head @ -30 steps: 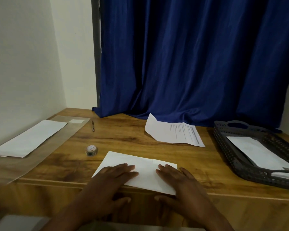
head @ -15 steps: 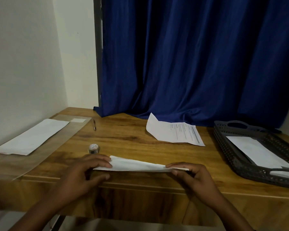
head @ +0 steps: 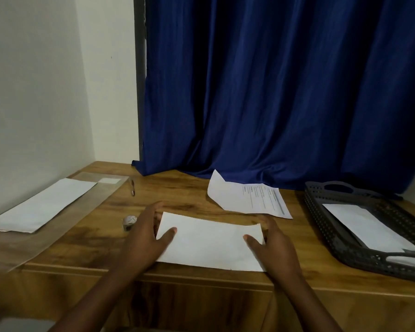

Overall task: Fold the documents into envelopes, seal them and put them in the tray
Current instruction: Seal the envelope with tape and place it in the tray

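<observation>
Half a second before, I had the folded document lifted edge-on between my hands; now its near edge lay along the front of the tabletop while its far edge stood raised, so the white face tilted toward me. A second before, it had lain flat under both my palms.

My left hand gripped the sheet's left end, thumb on the near face and fingers curled behind the far edge. My right hand gripped the right end the same way, thumb on the paper and fingers behind it. Both grips were closed on the document, neither tightly fisted.

Just left of my left hand sat a small roll of tape. Further back lay a pen. At the far left a white envelope rested on a clear plastic sleeve. Beyond the folded sheet a printed document lay flat with one corner turned up. On the right stood the dark perforated tray, with an envelope inside it.

The tabletop was wood-grained brown. A blue curtain hung behind it, and pale walls met in the left corner.
</observation>
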{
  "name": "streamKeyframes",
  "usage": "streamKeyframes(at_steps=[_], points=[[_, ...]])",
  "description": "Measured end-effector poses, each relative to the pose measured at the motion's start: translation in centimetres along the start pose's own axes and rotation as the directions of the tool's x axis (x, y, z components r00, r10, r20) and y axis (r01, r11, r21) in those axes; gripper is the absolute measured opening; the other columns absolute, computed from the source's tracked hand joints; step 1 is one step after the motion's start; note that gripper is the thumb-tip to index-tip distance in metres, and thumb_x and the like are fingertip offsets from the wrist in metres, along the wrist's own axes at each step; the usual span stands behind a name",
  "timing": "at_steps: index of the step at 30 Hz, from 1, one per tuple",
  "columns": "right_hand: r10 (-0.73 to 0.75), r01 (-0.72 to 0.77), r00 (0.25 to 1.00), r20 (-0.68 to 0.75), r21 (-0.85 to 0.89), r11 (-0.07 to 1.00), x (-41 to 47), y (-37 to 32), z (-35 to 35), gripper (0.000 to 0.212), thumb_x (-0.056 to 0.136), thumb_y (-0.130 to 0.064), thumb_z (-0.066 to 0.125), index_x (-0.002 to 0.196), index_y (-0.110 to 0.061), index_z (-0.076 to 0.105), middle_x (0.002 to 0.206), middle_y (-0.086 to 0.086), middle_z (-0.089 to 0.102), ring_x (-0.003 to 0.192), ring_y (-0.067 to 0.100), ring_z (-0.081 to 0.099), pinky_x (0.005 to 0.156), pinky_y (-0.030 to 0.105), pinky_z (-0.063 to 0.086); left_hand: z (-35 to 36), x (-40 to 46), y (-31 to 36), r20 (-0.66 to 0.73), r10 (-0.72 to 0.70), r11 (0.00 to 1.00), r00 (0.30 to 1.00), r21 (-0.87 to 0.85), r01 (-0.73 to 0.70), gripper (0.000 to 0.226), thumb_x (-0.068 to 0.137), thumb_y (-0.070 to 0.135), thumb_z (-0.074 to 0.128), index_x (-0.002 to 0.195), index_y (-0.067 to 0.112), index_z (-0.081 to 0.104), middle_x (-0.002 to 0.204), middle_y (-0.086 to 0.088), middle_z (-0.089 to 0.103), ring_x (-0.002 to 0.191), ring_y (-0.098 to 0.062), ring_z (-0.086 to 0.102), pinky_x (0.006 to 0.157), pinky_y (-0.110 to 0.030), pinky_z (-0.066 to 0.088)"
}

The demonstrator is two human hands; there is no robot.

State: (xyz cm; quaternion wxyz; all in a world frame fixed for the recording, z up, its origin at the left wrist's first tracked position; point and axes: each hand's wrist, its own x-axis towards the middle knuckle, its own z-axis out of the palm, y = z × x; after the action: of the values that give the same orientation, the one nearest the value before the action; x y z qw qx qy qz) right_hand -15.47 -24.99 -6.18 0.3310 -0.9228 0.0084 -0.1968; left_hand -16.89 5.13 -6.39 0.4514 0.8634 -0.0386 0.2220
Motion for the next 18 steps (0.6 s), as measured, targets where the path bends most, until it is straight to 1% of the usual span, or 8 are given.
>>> streamKeyframes(at_steps=[2, 5, 6, 8, 11, 13, 15, 18], points=[[-0.007, 0.006, 1.0, -0.009, -0.079, 0.997, -0.3, 0.0, 0.2, 0.069, 0.089, -0.052, 0.066, 0.148, -0.032, 0.037, 0.115, -0.005, 0.069, 0.095, 0.013, 0.067, 0.077, 0.028, 0.058, 0.3, -0.2, -0.3, 0.029, 0.076, 0.979, 0.997, 0.189, -0.08, 0.064, 0.088, 0.048, 0.069, 0.144, 0.029, 0.045, 0.137, 0.002, 0.054, 0.12, -0.015, 0.054, 0.099, -0.034, 0.048], [-0.068, 0.065, 0.998, -0.003, -0.218, 0.974, -0.7, 0.0, 0.5, 0.057, 0.091, -0.054, 0.063, 0.141, -0.031, 0.05, 0.132, -0.001, 0.062, 0.103, 0.014, 0.065, 0.077, 0.024, 0.053, 0.3, -0.5, -0.2, 0.055, 0.193, 0.864, 0.98, 0.464, -0.196, 0.062, 0.087, 0.057, 0.06, 0.143, 0.033, 0.051, 0.154, -0.004, 0.04, 0.139, -0.026, 0.038, 0.109, -0.045, 0.037], [-0.083, 0.08, 0.997, -0.001, -0.243, 0.967, -0.8, 0.1, 0.6, 0.051, 0.091, -0.055, 0.062, 0.136, -0.031, 0.056, 0.135, 0.0, 0.059, 0.103, 0.014, 0.065, 0.077, 0.023, 0.053, 0.3, -0.6, -0.1, 0.061, 0.235, 0.843, 0.97, 0.485, -0.235, 0.06, 0.088, 0.057, 0.059, 0.143, 0.034, 0.051, 0.158, -0.004, 0.035, 0.143, -0.027, 0.034, 0.111, -0.049, 0.034], [-0.088, 0.084, 0.996, -0.006, -0.253, 0.964, -0.8, 0.2, 0.7, 0.044, 0.092, -0.055, 0.06, 0.13, -0.031, 0.062, 0.141, 0.001, 0.053, 0.109, 0.015, 0.062, 0.084, 0.026, 0.054, 0.3, -0.6, -0.1, 0.159, 0.269, 0.833, 0.95, 0.456, -0.312, 0.062, 0.093, 0.063, 0.046, 0.148, 0.035, 0.045, 0.164, 0.003, 0.027, 0.15, -0.02, 0.024, 0.118, -0.048, 0.027], [-0.173, 0.166, 0.985, -0.015, -0.215, 0.963, -1.0, 0.0, 0.2, 0.047, 0.096, -0.058, 0.052, 0.135, -0.033, 0.058, 0.158, -0.002, 0.037, 0.141, 0.018, 0.04, 0.111, 0.036, 0.042, 0.4, -0.2, -0.8, 0.41, 0.221, 0.805, 0.885, 0.435, -0.403, 0.064, 0.097, 0.065, 0.025, 0.156, 0.039, 0.03, 0.163, 0.018, 0.018, 0.153, -0.004, 0.01, 0.126, -0.038, 0.01], [-0.3, 0.324, 0.944, 0.137, -0.205, 0.924, -1.2, -0.5, 0.0, 0.06, 0.098, -0.067, 0.037, 0.15, -0.038, 0.039, 0.166, -0.015, 0.016, 0.153, 0.011, 0.014, 0.124, 0.039, 0.02, 0.6, 0.2, -1.1, 0.502, 0.17, 0.799, 0.848, 0.434, -0.417, 0.055, 0.104, 0.056, 0.027, 0.157, 0.04, 0.026, 0.165, 0.018, 0.017, 0.153, 0.0, 0.009, 0.127, -0.034, 0.008], [-0.341, 0.438, 0.867, 0.363, -0.228, 0.87, -1.3, -0.8, 0.2, 0.071, 0.097, -0.074, 0.022, 0.158, -0.041, 0.015, 0.166, -0.02, -0.001, 0.153, 0.003, -0.005, 0.125, 0.037, 0.0, 0.9, 0.5, -1.3, 0.546, 0.131, 0.78, 0.828, 0.459, -0.426, 0.054, 0.107, 0.051, 0.025, 0.159, 0.038, 0.021, 0.167, 0.016, 0.013, 0.153, -0.001, 0.003, 0.126, -0.031, 0.002], [-0.233, 0.422, 0.805, 0.546, -0.25, 0.872, -0.9, -0.6, 0.4, 0.078, 0.093, -0.079, 0.017, 0.16, -0.04, 0.005, 0.167, -0.018, 0.0, 0.153, 0.003, -0.002, 0.126, 0.036, -0.001, 1.1, 0.5, -1.1, 0.557, 0.127, 0.761, 0.821, 0.476, -0.44, 0.055, 0.107, 0.051, 0.022, 0.16, 0.037, 0.016, 0.168, 0.015, 0.009, 0.153, -0.001, -0.001, 0.124, -0.029, -0.001]])
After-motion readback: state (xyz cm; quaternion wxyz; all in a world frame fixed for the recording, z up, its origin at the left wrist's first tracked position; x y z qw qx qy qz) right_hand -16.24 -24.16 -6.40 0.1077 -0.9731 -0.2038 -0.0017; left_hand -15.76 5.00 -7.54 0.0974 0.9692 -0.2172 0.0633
